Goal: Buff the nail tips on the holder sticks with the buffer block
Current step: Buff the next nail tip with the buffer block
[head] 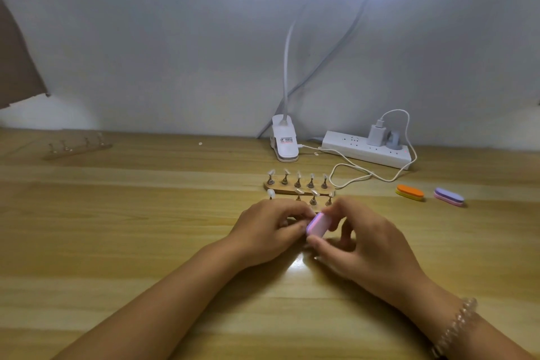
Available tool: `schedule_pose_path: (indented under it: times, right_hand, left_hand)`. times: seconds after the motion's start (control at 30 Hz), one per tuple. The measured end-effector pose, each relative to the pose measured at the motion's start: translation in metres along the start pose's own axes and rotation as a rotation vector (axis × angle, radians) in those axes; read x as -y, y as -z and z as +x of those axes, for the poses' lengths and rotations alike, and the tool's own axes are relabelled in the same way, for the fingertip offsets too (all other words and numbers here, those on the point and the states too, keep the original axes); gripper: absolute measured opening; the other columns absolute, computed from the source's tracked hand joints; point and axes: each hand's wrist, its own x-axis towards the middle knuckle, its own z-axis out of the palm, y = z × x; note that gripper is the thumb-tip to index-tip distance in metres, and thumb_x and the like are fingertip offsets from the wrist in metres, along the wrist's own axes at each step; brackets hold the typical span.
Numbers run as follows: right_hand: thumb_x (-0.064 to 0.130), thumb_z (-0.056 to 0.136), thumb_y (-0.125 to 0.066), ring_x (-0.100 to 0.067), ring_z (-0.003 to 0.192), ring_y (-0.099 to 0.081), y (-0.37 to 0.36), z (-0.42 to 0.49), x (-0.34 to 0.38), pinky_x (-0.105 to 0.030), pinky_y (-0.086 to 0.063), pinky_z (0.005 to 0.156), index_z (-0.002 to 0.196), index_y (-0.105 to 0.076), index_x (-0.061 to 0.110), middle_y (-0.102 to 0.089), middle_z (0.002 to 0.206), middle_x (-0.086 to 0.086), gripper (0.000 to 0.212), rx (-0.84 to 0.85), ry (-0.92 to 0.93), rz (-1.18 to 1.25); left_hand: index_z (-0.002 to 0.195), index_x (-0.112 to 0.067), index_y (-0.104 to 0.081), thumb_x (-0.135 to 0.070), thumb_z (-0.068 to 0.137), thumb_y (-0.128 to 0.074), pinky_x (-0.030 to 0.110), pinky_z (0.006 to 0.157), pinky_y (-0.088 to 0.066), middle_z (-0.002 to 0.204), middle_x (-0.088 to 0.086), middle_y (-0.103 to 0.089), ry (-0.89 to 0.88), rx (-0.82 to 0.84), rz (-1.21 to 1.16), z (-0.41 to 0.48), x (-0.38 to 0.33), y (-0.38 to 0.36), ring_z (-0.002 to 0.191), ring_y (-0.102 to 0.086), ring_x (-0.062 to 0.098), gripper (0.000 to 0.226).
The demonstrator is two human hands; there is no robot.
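Note:
A pink and purple buffer block [318, 224] is pinched between the thumb and fingers of my right hand [362, 240] at the table's middle. My left hand [268, 228] sits just left of it with curled fingers that seem to pinch a small holder stick; the stick is mostly hidden. Right behind my hands lie two wooden holder bases. The far base [298, 188] carries several sticks with clear nail tips. On the near base [301, 202], partly hidden by my hands, stand several more.
An orange buffer block [409, 192] and a purple one [448, 197] lie to the right. A white clip lamp [285, 140], a power strip [366, 149] and a looping white cable [359, 172] stand behind. Another holder base [77, 146] lies far left.

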Motion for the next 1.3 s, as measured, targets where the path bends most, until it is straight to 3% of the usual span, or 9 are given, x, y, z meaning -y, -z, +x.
schedule_pose_path:
  times: [0.2,0.33,0.5,0.6,0.7,0.83,1.0,1.13,1.3]
  right_hand:
    - [0.046,0.074,-0.072,-0.003,0.064,-0.052,-0.001,0.004,-0.01,-0.028,-0.043,0.056,0.09,-0.051,0.033,-0.059,0.085,0.016,0.03,-0.069,-0.099,0.011]
    - [0.051,0.07,-0.068,-0.006,0.06,-0.054,0.002,0.005,-0.012,-0.036,-0.049,0.059,0.09,-0.051,0.033,-0.06,0.084,0.018,0.032,-0.1,-0.191,0.074]
    - [0.062,0.07,-0.061,-0.002,0.059,-0.051,0.0,0.0,-0.004,-0.024,-0.037,0.051,0.089,-0.048,0.033,-0.056,0.076,0.021,0.037,0.003,-0.062,-0.037]
    - [0.061,0.072,-0.064,-0.001,0.062,-0.053,0.001,0.004,-0.007,-0.028,-0.04,0.055,0.089,-0.048,0.034,-0.06,0.08,0.021,0.035,-0.031,-0.143,0.001]
    - [0.064,0.072,-0.06,-0.003,0.061,-0.052,0.0,0.001,-0.003,-0.028,-0.042,0.052,0.089,-0.047,0.033,-0.059,0.082,0.019,0.038,0.03,-0.047,-0.061]
    - [0.06,0.073,-0.064,-0.001,0.061,-0.051,0.002,0.004,-0.006,-0.03,-0.041,0.057,0.089,-0.05,0.032,-0.063,0.084,0.019,0.035,-0.015,-0.146,0.025]
    - [0.063,0.074,-0.059,-0.001,0.062,-0.052,0.001,0.001,-0.001,-0.022,-0.034,0.054,0.09,-0.053,0.033,-0.063,0.084,0.022,0.035,0.058,-0.055,0.004]
    - [0.056,0.078,-0.061,0.004,0.06,-0.047,0.002,0.004,-0.005,-0.025,-0.034,0.057,0.09,-0.054,0.032,-0.063,0.089,0.021,0.027,-0.005,-0.099,0.003]
    - [0.058,0.077,-0.061,0.002,0.062,-0.049,0.002,0.002,-0.002,-0.022,-0.034,0.055,0.091,-0.053,0.034,-0.062,0.088,0.021,0.029,0.019,-0.064,0.001]
  left_hand:
    - [0.098,-0.042,-0.071,-0.036,0.094,-0.064,0.021,0.062,-0.033,0.094,-0.024,-0.068,-0.022,-0.013,-0.017,-0.002,0.0,-0.001,0.068,-0.052,-0.011,0.01]
    - [0.098,-0.043,-0.07,-0.036,0.096,-0.061,0.022,0.067,-0.039,0.096,-0.029,-0.069,-0.003,0.001,-0.016,-0.001,-0.002,0.0,0.082,-0.058,-0.01,0.012]
    - [0.101,-0.04,-0.07,-0.03,0.095,-0.061,0.022,0.065,-0.035,0.083,-0.027,-0.063,0.001,-0.002,-0.004,0.001,0.001,0.0,0.074,-0.052,-0.011,0.015]
    - [0.101,-0.041,-0.07,-0.035,0.095,-0.062,0.023,0.067,-0.037,0.082,-0.029,-0.062,-0.002,-0.004,0.004,0.001,0.003,-0.001,0.077,-0.053,-0.009,0.012]
    - [0.102,-0.041,-0.07,-0.033,0.094,-0.061,0.023,0.065,-0.035,0.08,-0.032,-0.06,-0.007,-0.001,0.011,0.0,0.004,-0.001,0.073,-0.052,-0.011,0.014]
    - [0.102,-0.041,-0.07,-0.037,0.095,-0.062,0.026,0.07,-0.042,0.084,-0.028,-0.062,-0.005,0.001,0.014,0.001,0.002,0.0,0.08,-0.055,-0.005,0.012]
    - [0.104,-0.039,-0.07,-0.046,0.086,-0.051,0.029,0.073,-0.045,0.09,-0.023,-0.064,0.006,0.013,0.023,-0.002,-0.001,0.001,0.082,-0.056,0.002,0.027]
    - [0.101,-0.041,-0.069,-0.039,0.094,-0.061,0.026,0.07,-0.041,0.085,-0.026,-0.061,0.008,0.004,0.03,-0.001,-0.001,0.001,0.077,-0.053,-0.003,0.011]
    - [0.105,-0.039,-0.07,-0.044,0.09,-0.055,0.03,0.077,-0.047,0.095,-0.021,-0.066,0.015,0.016,0.027,-0.002,-0.003,0.002,0.088,-0.06,0.005,0.022]
